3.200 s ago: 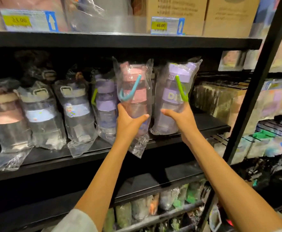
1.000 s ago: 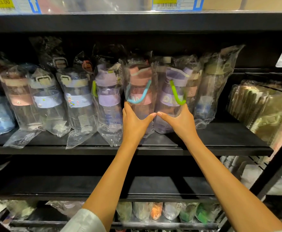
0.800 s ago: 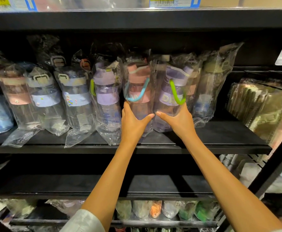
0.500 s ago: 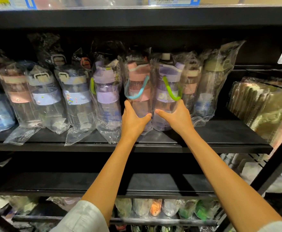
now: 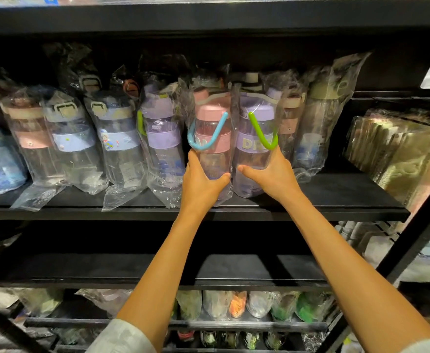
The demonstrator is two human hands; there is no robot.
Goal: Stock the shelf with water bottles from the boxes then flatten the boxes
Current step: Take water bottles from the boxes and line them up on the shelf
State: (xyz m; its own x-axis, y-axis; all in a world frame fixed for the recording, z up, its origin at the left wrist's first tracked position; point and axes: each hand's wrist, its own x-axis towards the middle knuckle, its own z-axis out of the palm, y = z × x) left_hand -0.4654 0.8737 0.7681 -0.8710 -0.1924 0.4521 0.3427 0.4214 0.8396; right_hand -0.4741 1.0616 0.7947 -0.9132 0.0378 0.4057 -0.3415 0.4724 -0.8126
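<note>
Left hand (image 5: 201,182) grips pink bottle (image 5: 212,138), right hand (image 5: 272,174) grips purple bottle (image 5: 253,146); empty, likely light, rigid, slippery wrapping, best held low around the body.

We see a black shelf (image 5: 336,197) lined with clear water bottles in transparent plastic sleeves. The pink-lidded bottle (image 5: 210,138) has a pink band and a light blue carry loop (image 5: 206,135); beside it, the purple-lidded bottle (image 5: 253,146) wears a purple band with pale lettering and a bright green loop (image 5: 262,131). To their left stands another purple bottle (image 5: 161,138) with a green loop, then a bottle with a pale blue band (image 5: 118,141) carrying small cartoon prints, and one with a peach-pink band (image 5: 30,133). At far right we see an olive-green-lidded bottle (image 5: 321,118). A pale sleeve (image 5: 122,337) shows at the frame's bottom. Below, we glimpse green and orange wrapped goods (image 5: 236,303).
</note>
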